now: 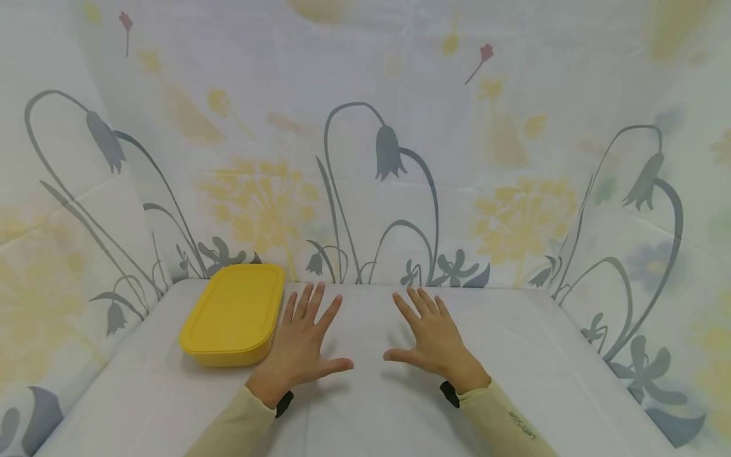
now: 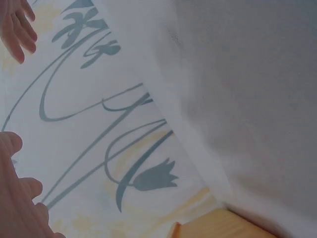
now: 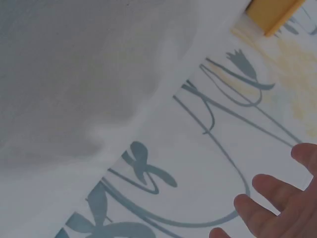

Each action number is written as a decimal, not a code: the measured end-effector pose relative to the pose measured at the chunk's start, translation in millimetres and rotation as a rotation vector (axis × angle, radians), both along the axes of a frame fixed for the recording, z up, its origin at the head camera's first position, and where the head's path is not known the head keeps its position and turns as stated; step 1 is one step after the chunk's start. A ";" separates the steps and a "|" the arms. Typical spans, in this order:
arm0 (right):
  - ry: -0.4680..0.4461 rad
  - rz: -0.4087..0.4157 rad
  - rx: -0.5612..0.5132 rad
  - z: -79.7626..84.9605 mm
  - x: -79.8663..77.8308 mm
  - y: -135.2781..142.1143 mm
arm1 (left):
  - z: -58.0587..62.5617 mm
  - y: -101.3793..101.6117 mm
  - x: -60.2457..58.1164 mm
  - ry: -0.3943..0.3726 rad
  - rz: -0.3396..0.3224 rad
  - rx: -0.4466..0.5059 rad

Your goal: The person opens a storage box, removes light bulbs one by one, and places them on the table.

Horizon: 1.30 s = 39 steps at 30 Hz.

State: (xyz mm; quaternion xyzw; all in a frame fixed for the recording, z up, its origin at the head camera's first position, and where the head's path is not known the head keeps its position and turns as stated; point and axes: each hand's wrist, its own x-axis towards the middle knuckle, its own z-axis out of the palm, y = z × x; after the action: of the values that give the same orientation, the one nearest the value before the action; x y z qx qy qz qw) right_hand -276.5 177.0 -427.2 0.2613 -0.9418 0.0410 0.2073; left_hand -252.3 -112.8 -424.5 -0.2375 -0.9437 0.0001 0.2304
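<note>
Both hands are spread over the white table, palms down, with nothing in them. My left hand [image 1: 301, 344] has its fingers straight and fanned, its outer edge close beside a yellow lidded box [image 1: 237, 311]. The box is a rounded rectangle with its lid on; what it holds is hidden. To the right, my right hand [image 1: 434, 339] stretches its fingers the same way, thumb pointing toward the left thumb across a gap. Part of the yellow box [image 2: 225, 225] shows at the bottom of the left wrist view, and a corner of the box [image 3: 272, 15] at the top of the right wrist view.
A white cloth covers the table [image 1: 365, 412]. Behind it and at both sides hangs a pale curtain [image 1: 365, 63] printed with grey bellflowers and yellow blossoms, meeting the table's back edge. Dark bands [image 1: 449, 393] circle the wrists below light sleeves [image 1: 508, 422].
</note>
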 end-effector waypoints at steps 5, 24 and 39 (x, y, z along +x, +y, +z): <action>-0.023 0.036 -0.015 -0.7 -0.3 -17.3 | 2.2 -12.9 8.0 -0.031 -0.016 0.038; -0.093 0.175 -0.064 -3.2 -7.6 -92.7 | 1.5 -86.2 24.0 -0.028 -0.005 0.186; -0.203 0.223 -0.121 0.6 -13.0 -146.8 | 2.9 -152.0 24.2 -0.010 -0.008 0.285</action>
State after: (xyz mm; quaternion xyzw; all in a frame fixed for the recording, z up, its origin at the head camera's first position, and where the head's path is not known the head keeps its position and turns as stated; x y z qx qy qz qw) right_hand -289.5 30.1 -426.6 0.3458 -0.9188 0.1468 0.1206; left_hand -228.0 -264.9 -421.6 -0.2061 -0.9343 -0.1360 0.2572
